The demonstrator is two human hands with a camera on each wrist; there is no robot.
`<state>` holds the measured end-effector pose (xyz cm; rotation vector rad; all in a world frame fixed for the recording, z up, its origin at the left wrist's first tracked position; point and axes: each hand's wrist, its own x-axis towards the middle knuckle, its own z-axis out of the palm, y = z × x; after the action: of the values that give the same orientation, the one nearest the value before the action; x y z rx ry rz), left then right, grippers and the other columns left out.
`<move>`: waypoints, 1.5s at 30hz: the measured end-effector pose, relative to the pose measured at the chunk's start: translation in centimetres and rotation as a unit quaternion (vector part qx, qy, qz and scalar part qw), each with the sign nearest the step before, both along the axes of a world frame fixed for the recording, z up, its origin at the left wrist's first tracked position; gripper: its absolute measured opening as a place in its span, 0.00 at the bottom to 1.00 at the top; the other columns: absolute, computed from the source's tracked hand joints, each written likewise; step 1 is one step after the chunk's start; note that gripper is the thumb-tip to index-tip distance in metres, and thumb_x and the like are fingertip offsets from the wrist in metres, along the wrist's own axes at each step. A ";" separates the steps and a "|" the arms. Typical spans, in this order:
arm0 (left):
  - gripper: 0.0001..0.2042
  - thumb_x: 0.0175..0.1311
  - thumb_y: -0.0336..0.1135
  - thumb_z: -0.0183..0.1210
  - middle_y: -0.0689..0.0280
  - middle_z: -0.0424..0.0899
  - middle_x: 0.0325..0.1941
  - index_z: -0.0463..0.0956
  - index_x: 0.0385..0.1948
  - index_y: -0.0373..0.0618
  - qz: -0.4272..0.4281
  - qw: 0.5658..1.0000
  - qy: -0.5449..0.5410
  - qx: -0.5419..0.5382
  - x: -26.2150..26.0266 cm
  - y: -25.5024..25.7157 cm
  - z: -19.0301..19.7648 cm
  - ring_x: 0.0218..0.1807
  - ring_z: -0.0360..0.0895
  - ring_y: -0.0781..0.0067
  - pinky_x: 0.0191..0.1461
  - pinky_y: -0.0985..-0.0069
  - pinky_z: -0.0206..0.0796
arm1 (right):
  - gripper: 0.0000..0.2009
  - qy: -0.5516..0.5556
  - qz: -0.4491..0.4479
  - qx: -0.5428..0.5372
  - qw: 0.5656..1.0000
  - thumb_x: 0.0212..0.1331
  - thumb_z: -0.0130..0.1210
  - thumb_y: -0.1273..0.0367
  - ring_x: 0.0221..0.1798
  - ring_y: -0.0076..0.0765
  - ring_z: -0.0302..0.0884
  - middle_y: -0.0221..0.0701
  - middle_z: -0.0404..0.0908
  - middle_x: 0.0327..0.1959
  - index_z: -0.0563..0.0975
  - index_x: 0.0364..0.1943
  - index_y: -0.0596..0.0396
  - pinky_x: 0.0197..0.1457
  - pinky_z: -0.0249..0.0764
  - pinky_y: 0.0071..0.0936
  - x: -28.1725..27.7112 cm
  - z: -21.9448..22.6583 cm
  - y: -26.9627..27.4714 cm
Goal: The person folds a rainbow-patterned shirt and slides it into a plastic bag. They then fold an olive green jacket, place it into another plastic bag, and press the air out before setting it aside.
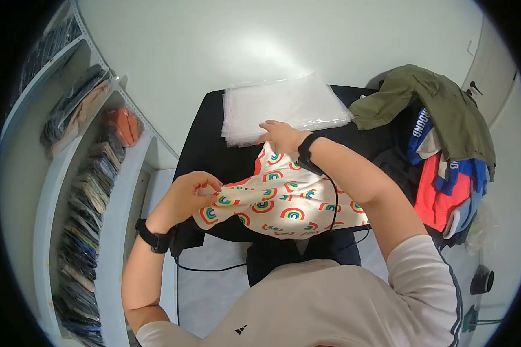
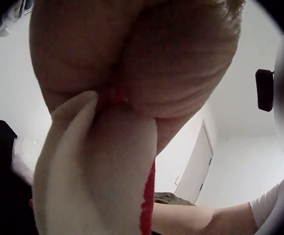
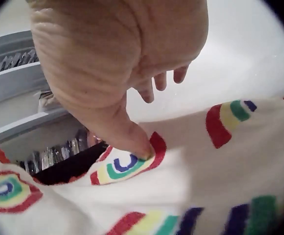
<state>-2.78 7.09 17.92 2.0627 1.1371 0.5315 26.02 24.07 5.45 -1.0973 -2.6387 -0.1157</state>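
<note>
A white garment with a rainbow print and red trim (image 1: 292, 214) stretches across the black table's front part. My left hand (image 1: 191, 194) grips its left end; in the left wrist view the pale cloth (image 2: 98, 171) comes out from under the left hand (image 2: 132, 63). At the garment's upper edge is my right hand (image 1: 286, 139), and the right wrist view has the thumb of the right hand (image 3: 117, 58) pressed on the printed cloth (image 3: 181, 171). Three of its fingertips show above the cloth; the index finger is hidden there.
Clear plastic bags (image 1: 283, 107) lie stacked at the back of the black table (image 1: 200, 139). On the right are piled clothes, among them an olive garment (image 1: 446, 115) and a red one (image 1: 437, 194). Shelves (image 1: 113, 231) with bagged clothes stand on the left. A black cable (image 1: 214, 269) hangs in front.
</note>
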 end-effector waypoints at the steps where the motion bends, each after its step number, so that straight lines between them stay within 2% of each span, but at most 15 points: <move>1: 0.09 0.50 0.20 0.59 0.65 0.79 0.38 0.76 0.34 0.37 -0.001 1.000 0.001 0.001 -0.2 -0.2 0.2 0.41 0.75 0.75 0.47 0.77 0.67 | 0.20 -0.027 -0.004 0.014 1.000 0.41 0.58 0.72 0.68 0.48 0.58 0.40 0.70 0.59 0.80 0.44 0.41 0.64 0.62 0.44 0.1 -0.1 -0.6; 5: 0.12 0.49 0.20 0.60 0.62 0.79 0.44 0.75 0.38 0.37 0.008 0.999 -0.032 0.037 -1.0 -1.0 0.5 0.47 0.74 0.73 0.52 0.77 0.66 | 0.11 -0.046 0.031 -0.061 0.997 0.39 0.61 0.68 0.65 0.47 0.62 0.40 0.73 0.57 0.82 0.31 0.48 0.61 0.65 0.41 1.9 1.7 -1.8; 9: 0.23 0.47 0.21 0.61 0.59 0.77 0.52 0.72 0.50 0.37 0.109 0.990 -0.023 0.087 -2.2 -2.2 3.2 0.53 0.74 0.70 0.57 0.76 0.64 | 0.09 0.215 0.099 -0.119 0.964 0.44 0.59 0.70 0.50 0.51 0.74 0.43 0.78 0.48 0.76 0.29 0.60 0.54 0.70 0.37 6.1 8.2 -6.2; 13: 0.22 0.48 0.24 0.61 0.56 0.76 0.56 0.73 0.49 0.34 0.136 0.960 0.052 0.238 -5.8 -0.9 5.0 0.53 0.74 0.71 0.57 0.77 0.64 | 0.07 0.334 0.046 -0.128 0.933 0.51 0.51 0.81 0.64 0.42 0.66 0.40 0.77 0.51 0.65 0.23 0.58 0.58 0.69 0.34 9.7 16.6 -13.3; 15: 0.18 0.50 0.25 0.60 0.59 0.80 0.49 0.76 0.46 0.34 0.145 0.971 0.015 0.189 -6.2 -0.1 7.0 0.47 0.75 0.76 0.51 0.79 0.66 | 0.06 0.374 0.071 -0.078 0.921 0.49 0.54 0.79 0.64 0.35 0.65 0.37 0.79 0.51 0.69 0.21 0.59 0.57 0.68 0.28 10.1 19.4 -16.2; 17: 0.12 0.55 0.27 0.59 0.65 0.81 0.38 0.77 0.41 0.34 0.194 0.964 -0.023 0.181 -6.4 1.0 8.7 0.38 0.74 0.82 0.44 0.82 0.66 | 0.07 0.299 0.092 0.142 0.939 0.51 0.57 0.75 0.51 0.30 0.75 0.33 0.81 0.39 0.70 0.22 0.59 0.48 0.71 0.24 9.9 21.4 -18.0; 21: 0.08 0.66 0.33 0.54 0.72 0.77 0.32 0.76 0.38 0.37 0.211 0.922 -0.064 0.319 -8.6 4.1 11.5 0.35 0.70 0.87 0.40 0.85 0.64 | 0.11 0.374 -0.021 0.128 0.918 0.53 0.60 0.69 0.30 0.23 0.73 0.29 0.76 0.23 0.70 0.22 0.59 0.33 0.68 0.20 8.2 22.8 -22.7; 23: 0.09 0.66 0.33 0.53 0.71 0.78 0.33 0.76 0.39 0.38 0.235 0.903 -0.063 0.354 -9.5 4.8 13.2 0.36 0.70 0.86 0.41 0.85 0.64 | 0.15 0.387 -0.030 0.172 0.906 0.53 0.62 0.64 0.19 0.21 0.61 0.28 0.65 0.15 0.69 0.22 0.58 0.23 0.60 0.20 6.6 22.7 -24.5; 27: 0.10 0.66 0.35 0.53 0.69 0.81 0.38 0.77 0.44 0.42 0.265 0.823 -0.053 0.500 -11.3 5.3 17.6 0.40 0.74 0.84 0.44 0.84 0.65 | 0.09 0.345 -0.023 0.065 0.936 0.50 0.63 0.73 0.26 0.20 0.70 0.28 0.72 0.25 0.72 0.24 0.60 0.28 0.64 0.17 4.6 22.7 -27.9; 29: 0.13 0.67 0.37 0.52 0.64 0.82 0.42 0.76 0.46 0.42 0.271 0.797 -0.040 0.539 -12.1 6.1 20.3 0.44 0.77 0.78 0.46 0.81 0.66 | 0.10 0.438 0.051 -0.118 0.890 0.51 0.63 0.74 0.32 0.18 0.75 0.29 0.74 0.29 0.73 0.32 0.60 0.28 0.67 0.16 3.6 21.8 -28.5; 31: 0.15 0.67 0.41 0.51 0.61 0.82 0.45 0.75 0.49 0.43 0.376 0.686 0.006 0.623 -10.7 6.0 22.6 0.47 0.79 0.72 0.48 0.77 0.68 | 0.14 0.489 0.079 -0.264 0.828 0.53 0.62 0.73 0.37 0.16 0.75 0.29 0.75 0.35 0.71 0.41 0.59 0.29 0.69 0.15 1.9 20.7 -28.4; 32: 0.16 0.67 0.43 0.50 0.59 0.82 0.46 0.75 0.49 0.44 0.363 0.662 0.012 0.656 -9.6 6.6 23.2 0.46 0.80 0.66 0.48 0.74 0.68 | 0.19 0.484 0.095 -0.320 0.809 0.55 0.62 0.72 0.37 0.16 0.74 0.28 0.76 0.39 0.69 0.49 0.58 0.31 0.69 0.14 1.3 20.5 -28.3; 35: 0.14 0.67 0.43 0.50 0.57 0.82 0.42 0.77 0.45 0.45 0.296 0.632 0.102 0.709 -2.3 7.6 22.9 0.43 0.80 0.59 0.46 0.70 0.69 | 0.12 0.517 0.117 -0.341 0.776 0.60 0.57 0.67 0.34 0.14 0.70 0.25 0.77 0.33 0.75 0.44 0.59 0.35 0.68 0.15 0.7 17.9 -27.0; 39: 0.11 0.63 0.39 0.49 0.54 0.81 0.34 0.78 0.36 0.46 0.249 0.703 0.133 0.652 6.9 12.2 19.0 0.38 0.77 0.49 0.39 0.59 0.67 | 0.12 0.605 0.049 -0.308 0.733 0.62 0.55 0.64 0.34 0.14 0.70 0.25 0.78 0.31 0.76 0.41 0.60 0.37 0.68 0.16 3.1 15.6 -26.8; 45: 0.07 0.58 0.34 0.50 0.57 0.79 0.26 0.75 0.25 0.45 0.144 0.750 0.115 0.635 19.8 20.7 8.4 0.34 0.76 0.53 0.37 0.57 0.67 | 0.11 0.663 -0.157 -0.184 0.708 0.65 0.51 0.66 0.34 0.14 0.71 0.25 0.78 0.31 0.76 0.41 0.62 0.37 0.69 0.17 10.1 9.4 -27.0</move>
<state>17.06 27.79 26.29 3.1441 1.4243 1.5759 36.12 -2.92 14.86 -1.0648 -1.1498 0.8478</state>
